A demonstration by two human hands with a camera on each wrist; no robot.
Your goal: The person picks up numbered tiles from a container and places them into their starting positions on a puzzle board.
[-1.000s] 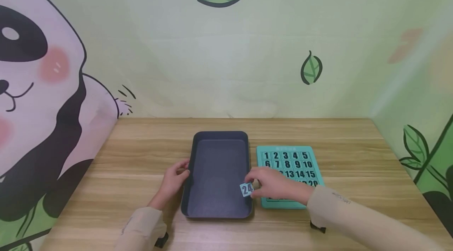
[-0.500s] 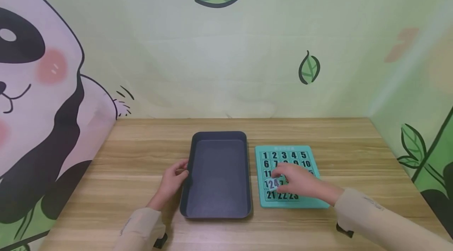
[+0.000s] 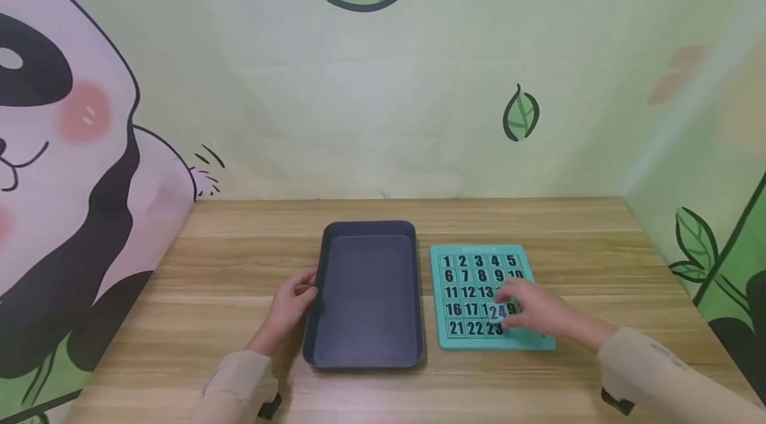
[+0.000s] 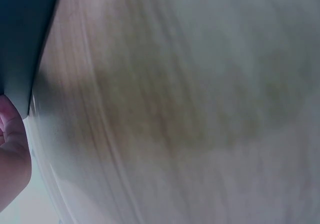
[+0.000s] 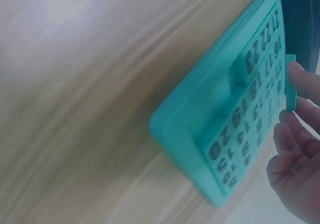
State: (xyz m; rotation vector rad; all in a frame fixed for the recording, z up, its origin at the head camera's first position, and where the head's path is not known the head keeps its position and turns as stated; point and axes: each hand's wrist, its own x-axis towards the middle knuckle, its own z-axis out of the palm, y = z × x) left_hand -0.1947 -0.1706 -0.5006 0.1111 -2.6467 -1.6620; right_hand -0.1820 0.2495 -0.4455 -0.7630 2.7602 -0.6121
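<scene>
In the head view my right hand [image 3: 538, 308] pinches a small square number tile [image 3: 497, 312] marked 24, held over the lower part of a turquoise number board [image 3: 457, 343]. The right wrist view shows the tile [image 5: 291, 84] edge-on between thumb and fingertips, above the board's face. Rows of numbered tiles fill most of the board; past the 23 tile lies a bare recess [image 5: 215, 106]. My left hand [image 3: 287, 308] rests against the left wall of a dark blue-grey tray [image 3: 371, 304], fingers relaxed. In the left wrist view, that hand's fingers touch the tray's side [image 4: 22, 59].
The tray stands just left of the board, a narrow strip of wood-grain table [image 3: 427, 291] between them. Behind the table rises a green backdrop [image 3: 383, 145] with a printed panda and leaves. Dark cuff-like devices [image 3: 616, 403] sit at both wrists.
My right hand has carried the 24 tile rightward from the tray's right edge to above the lower rows of the board. My left hand stays at the tray.
</scene>
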